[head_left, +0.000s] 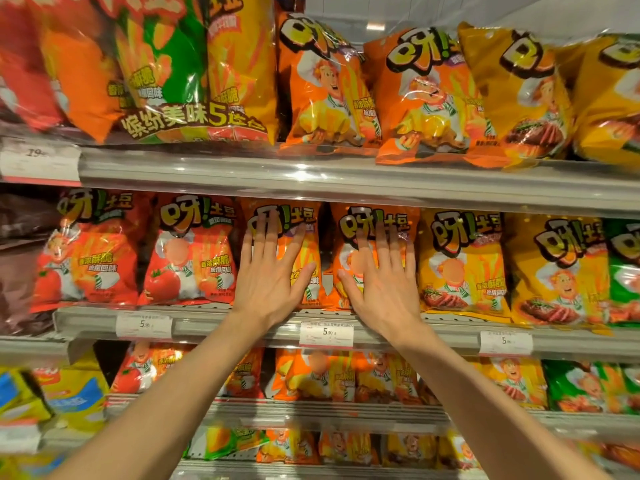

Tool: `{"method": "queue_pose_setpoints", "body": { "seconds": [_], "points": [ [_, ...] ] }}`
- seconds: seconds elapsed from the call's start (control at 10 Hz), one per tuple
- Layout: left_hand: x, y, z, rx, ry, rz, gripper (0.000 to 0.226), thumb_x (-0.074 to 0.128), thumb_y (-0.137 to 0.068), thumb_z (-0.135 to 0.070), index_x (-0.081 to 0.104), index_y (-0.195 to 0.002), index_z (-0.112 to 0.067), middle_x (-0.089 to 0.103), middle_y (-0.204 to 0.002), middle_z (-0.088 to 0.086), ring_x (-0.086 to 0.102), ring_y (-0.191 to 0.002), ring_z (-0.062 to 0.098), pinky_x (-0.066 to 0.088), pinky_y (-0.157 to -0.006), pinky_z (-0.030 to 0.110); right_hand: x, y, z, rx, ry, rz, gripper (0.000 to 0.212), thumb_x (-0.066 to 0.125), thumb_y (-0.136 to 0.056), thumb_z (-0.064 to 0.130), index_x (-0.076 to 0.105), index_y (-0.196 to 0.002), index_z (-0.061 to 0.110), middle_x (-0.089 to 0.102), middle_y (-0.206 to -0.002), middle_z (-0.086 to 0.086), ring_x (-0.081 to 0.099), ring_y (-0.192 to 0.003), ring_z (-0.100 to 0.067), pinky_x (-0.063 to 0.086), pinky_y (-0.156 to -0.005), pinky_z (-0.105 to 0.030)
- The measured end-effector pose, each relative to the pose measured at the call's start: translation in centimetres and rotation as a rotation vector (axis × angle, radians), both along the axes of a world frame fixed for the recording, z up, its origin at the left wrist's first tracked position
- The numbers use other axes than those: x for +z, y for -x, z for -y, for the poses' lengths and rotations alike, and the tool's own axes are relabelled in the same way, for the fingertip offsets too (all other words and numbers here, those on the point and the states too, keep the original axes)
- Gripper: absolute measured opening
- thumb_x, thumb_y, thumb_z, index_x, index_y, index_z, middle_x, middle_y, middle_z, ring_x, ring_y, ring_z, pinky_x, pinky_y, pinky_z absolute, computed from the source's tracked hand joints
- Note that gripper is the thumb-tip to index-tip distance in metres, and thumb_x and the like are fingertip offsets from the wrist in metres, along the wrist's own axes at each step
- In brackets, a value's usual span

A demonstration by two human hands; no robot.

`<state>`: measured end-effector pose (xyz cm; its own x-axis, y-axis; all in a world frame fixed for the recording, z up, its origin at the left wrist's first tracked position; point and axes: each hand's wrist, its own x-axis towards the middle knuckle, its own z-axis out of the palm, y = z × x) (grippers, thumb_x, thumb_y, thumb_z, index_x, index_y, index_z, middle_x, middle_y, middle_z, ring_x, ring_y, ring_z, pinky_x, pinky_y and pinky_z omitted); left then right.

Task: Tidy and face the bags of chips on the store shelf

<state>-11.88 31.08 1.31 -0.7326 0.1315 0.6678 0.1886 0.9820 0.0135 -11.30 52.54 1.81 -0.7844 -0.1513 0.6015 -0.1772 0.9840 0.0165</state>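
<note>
Two orange chip bags stand side by side on the middle shelf (214,323). My left hand (270,278) presses flat, fingers straight and spread, on the front of the left orange bag (304,244). My right hand (384,282) lies flat the same way on the right orange bag (349,216). Both bags stand upright with their fronts facing out. A narrow dark gap shows between them.
Red tomato bags (194,251) stand to the left, yellow steak bags (460,265) and a green bag (623,271) to the right. The upper shelf holds large orange bags (322,84) and a multipack (194,71). Price tags (325,334) hang on the shelf rail. Lower shelves hold more bags.
</note>
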Motion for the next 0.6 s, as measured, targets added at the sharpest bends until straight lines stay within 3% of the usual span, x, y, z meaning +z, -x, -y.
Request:
{"method": "queue_pose_setpoints", "body": {
  "seconds": [0.1,0.3,0.4,0.6],
  "points": [
    [0.2,0.1,-0.1,0.015,-0.001,0.008,0.066,0.019,-0.101,-0.063,0.015,-0.158,-0.031,0.008,-0.165,0.021,0.002,-0.153,0.033,0.007,-0.122,0.054,0.1,0.0,0.2,-0.023,-0.002,-0.004,0.073,0.021,-0.100,0.067,0.030,-0.156,0.021,0.032,-0.161,-0.014,0.020,-0.153,-0.033,0.008,-0.124,-0.056],
    [0.9,-0.4,-0.1,0.037,0.022,0.016,0.066,0.023,-0.100,-0.062,0.020,-0.157,-0.030,0.015,-0.163,0.022,0.007,-0.153,0.033,0.007,-0.121,0.055,0.6,-0.3,-0.1,0.030,0.060,0.018,0.073,0.023,-0.100,0.069,0.029,-0.155,0.021,0.031,-0.162,-0.011,0.016,-0.154,-0.028,0.003,-0.125,-0.053],
    [1.6,-1.6,-0.6,0.047,-0.018,0.017,0.064,0.030,-0.100,-0.060,0.030,-0.154,-0.026,0.035,-0.153,0.022,0.027,-0.146,0.036,0.015,-0.120,0.053,0.8,-1.1,-0.7,0.081,0.115,0.007,0.076,0.022,-0.100,0.069,0.025,-0.157,0.019,0.026,-0.164,-0.010,0.013,-0.155,-0.026,0.005,-0.125,-0.051],
    [1.8,-4.9,-0.7,-0.006,-0.186,-0.027,0.063,0.037,-0.098,-0.055,0.037,-0.149,-0.019,0.041,-0.150,0.018,0.037,-0.139,0.033,0.032,-0.113,0.049,1.4,-3.9,-2.2,0.158,0.239,-0.038,0.073,0.028,-0.101,0.064,0.022,-0.158,0.018,0.029,-0.163,-0.009,0.020,-0.152,-0.025,0.008,-0.126,-0.046]
  ]
}}
